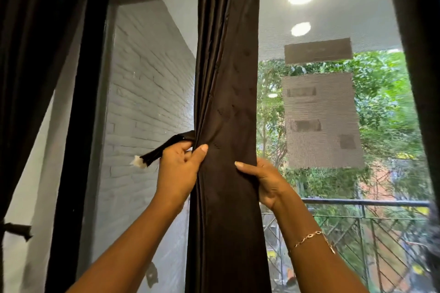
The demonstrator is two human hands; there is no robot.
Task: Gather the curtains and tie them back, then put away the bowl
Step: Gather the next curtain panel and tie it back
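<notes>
A dark brown curtain [228, 83] hangs gathered into a narrow column down the middle of the window. My left hand [179, 169] grips its left edge, thumb on the front, and also holds a dark tie-back strap [166, 147] with a frayed white end that sticks out to the left. My right hand [264, 181] clasps the curtain's right edge at about the same height, with the thumb across the front. A thin bracelet [309, 238] circles the right wrist. No bowl is in view.
A second dark curtain [31, 54] hangs at the far left, with a dark tie [17, 231] low on it. The black window frame [78, 126] and mesh screen with paper patches [321, 121] stand behind. Outside are a white brick wall, a railing [366, 202] and trees.
</notes>
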